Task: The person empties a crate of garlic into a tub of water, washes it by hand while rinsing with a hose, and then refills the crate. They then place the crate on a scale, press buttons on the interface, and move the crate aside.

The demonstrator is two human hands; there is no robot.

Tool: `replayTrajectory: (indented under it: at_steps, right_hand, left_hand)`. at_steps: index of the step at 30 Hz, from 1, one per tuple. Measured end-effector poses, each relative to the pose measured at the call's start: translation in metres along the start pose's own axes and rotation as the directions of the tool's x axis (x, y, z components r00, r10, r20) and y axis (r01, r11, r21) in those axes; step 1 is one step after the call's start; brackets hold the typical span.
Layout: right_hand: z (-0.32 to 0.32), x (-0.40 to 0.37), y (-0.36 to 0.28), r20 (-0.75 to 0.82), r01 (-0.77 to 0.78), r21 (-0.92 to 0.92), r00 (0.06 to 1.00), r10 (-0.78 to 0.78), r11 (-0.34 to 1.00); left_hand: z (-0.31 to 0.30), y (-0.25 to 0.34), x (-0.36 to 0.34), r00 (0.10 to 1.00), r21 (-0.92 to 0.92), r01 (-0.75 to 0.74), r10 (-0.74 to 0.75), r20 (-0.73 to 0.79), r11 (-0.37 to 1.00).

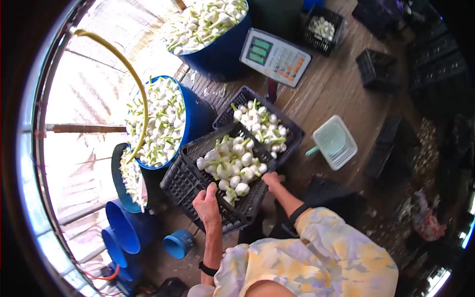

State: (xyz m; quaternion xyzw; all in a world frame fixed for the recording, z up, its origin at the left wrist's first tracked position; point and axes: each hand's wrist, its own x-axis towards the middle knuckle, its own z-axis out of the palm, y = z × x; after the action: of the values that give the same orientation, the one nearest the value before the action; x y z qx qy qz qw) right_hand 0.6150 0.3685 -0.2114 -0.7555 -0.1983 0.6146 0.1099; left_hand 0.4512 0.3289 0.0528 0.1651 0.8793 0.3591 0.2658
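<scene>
Both my hands are closed on the near rim of a black plastic crate [188, 200]. My left hand [208, 204] grips it with the thumb on top, and my right hand [273, 180] holds its right corner. Inside, white garlic bulbs [225, 171] with short green stems are heaped toward the far end. The crate tilts and overlaps a second dark crate [295, 132], which also contains garlic bulbs [262, 121] and sits below the scale's display. The undersides of both hands are hidden.
Blue barrels full of garlic [156, 119] [210, 22] stand at the left and back. A digital scale display [274, 57] rises behind the crates. A pale green basket [335, 142] lies on the wooden floor. Blue buckets [123, 227] and a yellow hose [131, 69] are at left.
</scene>
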Motion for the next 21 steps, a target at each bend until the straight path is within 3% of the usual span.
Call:
replayTrajectory:
  at_steps: [2, 3, 4, 6, 7, 8, 9, 11, 12, 13, 14, 16, 18, 21]
  right_hand:
    - [-0.017, 0.001, 0.003, 0.02, 0.13, 0.079, 0.991, -0.132, 0.988]
    - [-0.023, 0.006, -0.005, 0.032, 0.158, 0.007, 0.987, -0.158, 0.987]
    - [-0.036, 0.003, -0.011, 0.048, 0.182, -0.078, 0.983, -0.178, 0.98]
    - [-0.058, -0.002, -0.018, 0.172, 0.0, -0.015, 0.985, 0.003, 1.0]
    - [-0.067, -0.021, -0.035, 0.229, -0.144, 0.049, 0.965, 0.13, 0.988]
    - [-0.058, -0.018, -0.034, 0.272, -0.18, 0.048, 0.949, 0.161, 0.982]
    - [-0.038, -0.003, -0.019, 0.271, -0.108, 0.0, 0.957, 0.104, 0.994]
    - [-0.014, 0.031, -0.007, 0.124, 0.2, -0.253, 0.977, -0.174, 0.946]
    - [-0.021, 0.033, -0.038, 0.142, 0.161, -0.276, 0.982, -0.126, 0.947]
    - [-0.028, 0.025, -0.055, 0.253, -0.076, -0.139, 0.961, 0.109, 0.987]
    - [-0.029, 0.014, -0.062, 0.386, -0.328, -0.033, 0.867, 0.315, 0.944]
    - [-0.013, 0.023, -0.023, 0.214, -0.198, -0.065, 0.954, 0.207, 0.978]
    - [-0.036, 0.017, -0.048, 0.232, -0.071, -0.134, 0.968, 0.101, 0.988]
    - [-0.056, 0.007, -0.067, 0.269, -0.162, -0.075, 0.947, 0.177, 0.984]
  left_hand:
    - [0.006, 0.03, -0.018, 0.996, -0.131, 0.091, -0.092, -0.002, 0.987]
    - [0.004, 0.056, -0.029, 0.987, -0.206, 0.16, -0.158, 0.027, 0.965]
    - [-0.002, 0.072, -0.038, 0.991, -0.209, 0.134, -0.129, 0.034, 0.969]
    - [-0.015, 0.103, -0.061, 0.975, -0.194, 0.218, -0.205, 0.085, 0.957]
    - [-0.007, 0.108, -0.072, 0.978, -0.155, 0.204, -0.194, 0.08, 0.967]
    - [0.01, 0.107, -0.068, 0.989, -0.057, 0.138, -0.135, 0.056, 0.989]
    - [0.005, 0.093, -0.063, 0.985, -0.05, 0.17, -0.169, 0.019, 0.984]
    - [0.009, 0.093, -0.056, 0.977, -0.016, 0.213, -0.213, 0.018, 0.977]
    - [0.034, 0.101, -0.049, 0.982, -0.034, 0.19, -0.189, 0.02, 0.981]
    - [0.049, 0.106, -0.049, 0.989, -0.02, 0.145, -0.145, 0.011, 0.989]
    - [0.054, 0.105, -0.049, 0.995, -0.005, 0.1, -0.1, 0.004, 0.995]
    - [0.043, 0.096, -0.049, 0.992, 0.026, 0.128, -0.127, -0.011, 0.991]
    - [0.044, 0.096, -0.051, 0.962, -0.112, 0.271, -0.273, 0.002, 0.956]
    - [0.046, 0.082, -0.057, 0.973, -0.124, 0.229, -0.225, 0.046, 0.965]
